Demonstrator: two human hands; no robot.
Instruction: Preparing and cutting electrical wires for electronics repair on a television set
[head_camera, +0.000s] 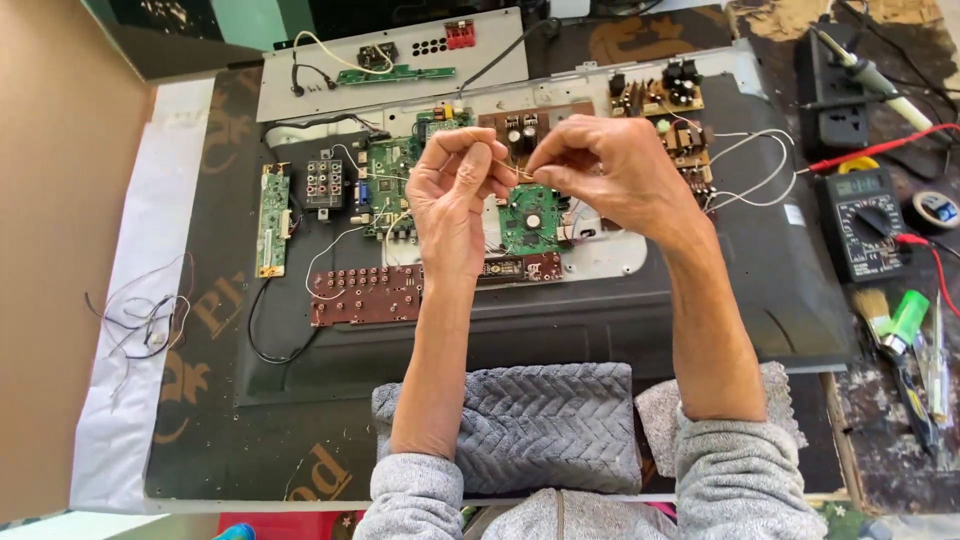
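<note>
Head view, items as they lie. My left hand (452, 185) and right hand (600, 172): raised together over the open back of a flat television (560, 320) on the bench (880, 440), fingertips of both pinched shut on one thin wire (512, 170) stretched between them. Below them: a green circuit board (530, 220), a larger green board (392, 170), a brown strip board (365, 295). To my right: a multimeter (862, 222), a soldering iron (880, 82), a brush (873, 310). Step, as I judge: readying the wire end; seating it on a board would call for steady, fine fingers.
</note>
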